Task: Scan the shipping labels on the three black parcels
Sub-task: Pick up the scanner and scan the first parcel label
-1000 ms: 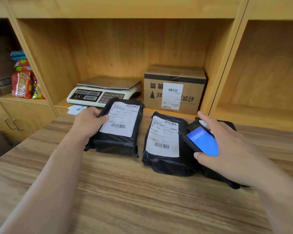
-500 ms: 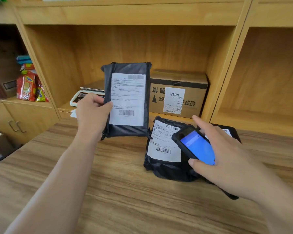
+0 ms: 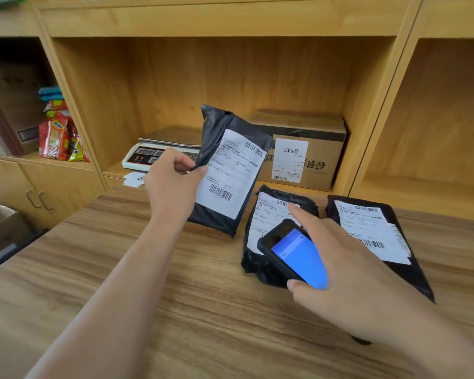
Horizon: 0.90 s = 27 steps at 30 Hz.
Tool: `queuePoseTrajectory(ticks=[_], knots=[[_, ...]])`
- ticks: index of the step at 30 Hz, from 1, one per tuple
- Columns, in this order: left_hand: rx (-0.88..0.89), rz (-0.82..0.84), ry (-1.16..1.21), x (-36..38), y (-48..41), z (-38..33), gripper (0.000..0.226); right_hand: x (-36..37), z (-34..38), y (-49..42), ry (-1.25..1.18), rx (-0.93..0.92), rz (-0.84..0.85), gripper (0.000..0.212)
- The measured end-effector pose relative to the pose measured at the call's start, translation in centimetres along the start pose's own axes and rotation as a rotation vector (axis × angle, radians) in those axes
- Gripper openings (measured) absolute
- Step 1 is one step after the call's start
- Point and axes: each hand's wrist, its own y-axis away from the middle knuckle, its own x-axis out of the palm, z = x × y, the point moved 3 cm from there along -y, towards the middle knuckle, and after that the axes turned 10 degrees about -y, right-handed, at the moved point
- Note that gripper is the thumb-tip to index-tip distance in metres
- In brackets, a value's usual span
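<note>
lifted parcel (image 3: 230,170) now tilted right vs upright before, l hand (image 3: 173,179) pinching its edge; r hand (image 3: 348,272) moved off 3rd parcel (image 3: 378,236), gripping scanner (image 3: 293,253) over mid parcel (image 3: 268,214)

Left arm enters from lower left, extended to frame centre. Left hand (image 3: 174,177) pinches the raised parcel (image 3: 230,170) by its left edge, thumb in front, fingers curled behind. Right arm enters from lower right. Right hand (image 3: 348,272) cradles the scanner (image 3: 293,253) right of centre, thumb at its lower edge, index finger extended along its far side.
</note>
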Motion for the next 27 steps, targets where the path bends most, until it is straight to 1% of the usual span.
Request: queuePoseTrajectory(ticks=[6, 11, 19, 27], knots=[[-0.027, 0.012, 0.018, 0.14, 0.08, 0.1, 0.028, 0.05, -0.55, -0.16, 0.028, 0.034, -0.025, 0.092], [-0.048, 0.008, 0.054, -0.02, -0.11, 0.17, 0.029, 0.16, -0.76, -0.32, 0.053, 0.055, -0.012, 0.091], [-0.036, 0.028, 0.059, 0.2, -0.06, 0.08, 0.029, 0.15, -0.72, -0.22, 0.057, 0.066, 0.019, 0.09], [-0.015, 0.04, 0.049, 0.19, -0.16, 0.21, 0.028, -0.39, -1.0, -0.34, -0.029, 0.068, -0.093, 0.091]])
